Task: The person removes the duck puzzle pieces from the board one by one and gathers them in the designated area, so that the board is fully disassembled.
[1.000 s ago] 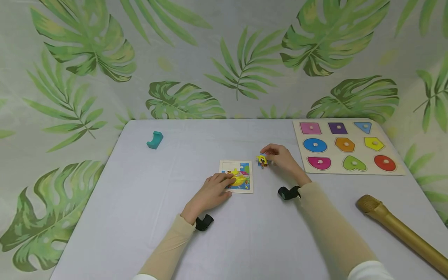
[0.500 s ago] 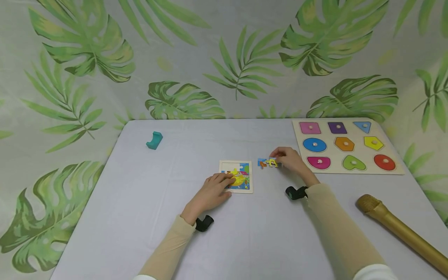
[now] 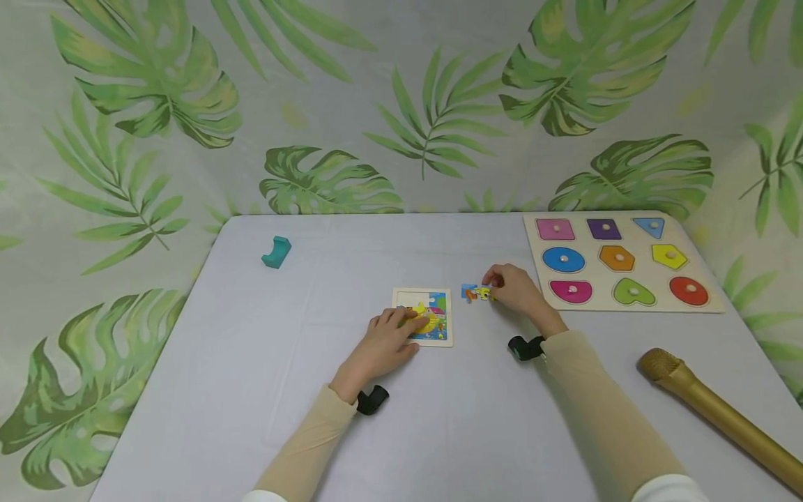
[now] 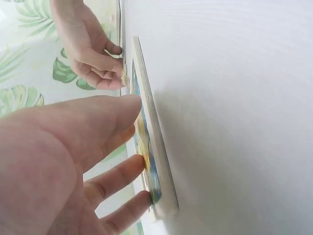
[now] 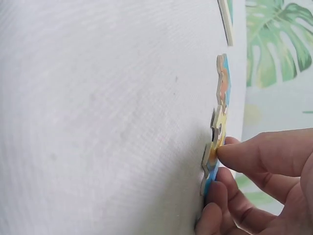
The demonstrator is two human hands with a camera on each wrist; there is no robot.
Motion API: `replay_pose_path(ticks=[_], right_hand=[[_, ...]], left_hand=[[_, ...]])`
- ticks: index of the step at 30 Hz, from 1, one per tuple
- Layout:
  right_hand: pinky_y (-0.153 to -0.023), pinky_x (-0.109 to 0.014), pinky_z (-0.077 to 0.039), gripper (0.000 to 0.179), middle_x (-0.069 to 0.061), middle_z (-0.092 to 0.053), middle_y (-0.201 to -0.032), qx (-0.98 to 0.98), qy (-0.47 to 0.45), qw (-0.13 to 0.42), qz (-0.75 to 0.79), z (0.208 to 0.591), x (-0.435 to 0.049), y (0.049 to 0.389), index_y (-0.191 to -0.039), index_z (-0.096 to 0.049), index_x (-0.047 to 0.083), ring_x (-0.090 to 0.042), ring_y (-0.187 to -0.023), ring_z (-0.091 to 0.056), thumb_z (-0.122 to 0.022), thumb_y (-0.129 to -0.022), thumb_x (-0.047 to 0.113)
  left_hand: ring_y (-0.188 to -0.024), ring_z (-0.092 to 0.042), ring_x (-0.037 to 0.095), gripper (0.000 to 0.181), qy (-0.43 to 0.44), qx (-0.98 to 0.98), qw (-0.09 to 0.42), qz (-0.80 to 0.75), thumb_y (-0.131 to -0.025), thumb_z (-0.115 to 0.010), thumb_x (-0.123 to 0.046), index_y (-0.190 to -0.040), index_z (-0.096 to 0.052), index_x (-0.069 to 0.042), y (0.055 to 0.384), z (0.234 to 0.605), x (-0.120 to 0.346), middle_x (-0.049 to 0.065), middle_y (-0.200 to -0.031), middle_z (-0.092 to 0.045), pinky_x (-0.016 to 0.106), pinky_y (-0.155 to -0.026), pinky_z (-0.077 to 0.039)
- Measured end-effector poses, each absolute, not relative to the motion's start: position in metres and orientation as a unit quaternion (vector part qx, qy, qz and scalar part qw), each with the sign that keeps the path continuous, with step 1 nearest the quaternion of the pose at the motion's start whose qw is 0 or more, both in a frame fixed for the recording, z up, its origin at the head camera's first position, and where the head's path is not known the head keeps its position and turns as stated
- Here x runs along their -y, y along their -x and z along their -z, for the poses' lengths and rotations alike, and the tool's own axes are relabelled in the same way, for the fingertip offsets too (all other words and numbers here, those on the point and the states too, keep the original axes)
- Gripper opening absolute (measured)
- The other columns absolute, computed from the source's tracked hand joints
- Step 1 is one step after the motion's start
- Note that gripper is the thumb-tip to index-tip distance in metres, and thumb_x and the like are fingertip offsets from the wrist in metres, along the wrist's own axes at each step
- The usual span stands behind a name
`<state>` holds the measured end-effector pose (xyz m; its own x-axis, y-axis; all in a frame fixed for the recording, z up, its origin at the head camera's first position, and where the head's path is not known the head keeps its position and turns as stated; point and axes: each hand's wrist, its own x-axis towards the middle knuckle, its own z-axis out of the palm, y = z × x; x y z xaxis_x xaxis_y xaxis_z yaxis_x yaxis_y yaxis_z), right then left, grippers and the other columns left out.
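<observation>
In the head view my left hand [image 3: 385, 341] rests with extended fingers on a small square wooden puzzle board [image 3: 451, 329] showing a yellow duck picture. Its upper left part is a bare recess. The left wrist view shows my fingertips on the face of the board [image 4: 157, 152]. To the right of the board, my right hand [image 3: 516, 289] pinches a yellow and blue jigsaw piece [image 3: 485, 293] at its right end. That piece [image 5: 218, 129] stands end to end with a second, blue and orange jigsaw piece [image 3: 468, 293], close over the white cloth.
A shape puzzle board [image 3: 592, 268] with knobbed pieces lies at the back right. A gold microphone [image 3: 721, 418] is at the right edge. One teal arch-shaped block [image 3: 278, 252] sits at the back left. A leaf-patterned cloth [image 3: 452, 104] hangs behind the table.
My right hand has drawn the yellow jigsaw piece rightward off the blue and orange piece, then come slightly back left against it. The left hand has shifted slightly on the board.
</observation>
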<state>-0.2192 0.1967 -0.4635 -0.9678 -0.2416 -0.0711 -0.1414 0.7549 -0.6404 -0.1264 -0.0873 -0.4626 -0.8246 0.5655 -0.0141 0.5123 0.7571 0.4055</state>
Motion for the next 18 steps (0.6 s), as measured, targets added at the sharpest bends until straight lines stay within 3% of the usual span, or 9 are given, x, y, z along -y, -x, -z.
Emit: replay_pose_path(ticks=[8, 18], right_hand=[[-0.074, -0.039, -0.042, 0.017, -0.011, -0.053, -0.083, -0.932, 0.118, 0.064, 0.336, 0.464, -0.196, 0.219, -0.091, -0.065, -0.001, -0.028, -0.083, -0.049, -0.056, -0.079, -0.008], [-0.075, -0.039, -0.043, 0.014, -0.011, -0.055, -0.083, -0.933, 0.127, 0.062, 0.332, 0.466, -0.200, 0.220, -0.093, -0.065, -0.002, -0.028, -0.082, -0.049, -0.059, -0.082, -0.007]], left_hand=[[-0.123, -0.034, 0.033, 0.042, -0.279, -0.936, 0.062, -0.205, -0.096, -0.060, -0.022, -0.137, -0.054, -0.015, 0.125, 0.462, 0.081, 0.012, -0.137, -0.040, 0.051, -0.100, -0.027], [-0.135, -0.031, 0.029, 0.042, -0.311, -0.930, 0.057, -0.187, -0.097, -0.057, -0.023, -0.136, -0.053, -0.007, 0.128, 0.465, 0.075, 0.007, -0.147, -0.039, 0.048, -0.109, -0.023]])
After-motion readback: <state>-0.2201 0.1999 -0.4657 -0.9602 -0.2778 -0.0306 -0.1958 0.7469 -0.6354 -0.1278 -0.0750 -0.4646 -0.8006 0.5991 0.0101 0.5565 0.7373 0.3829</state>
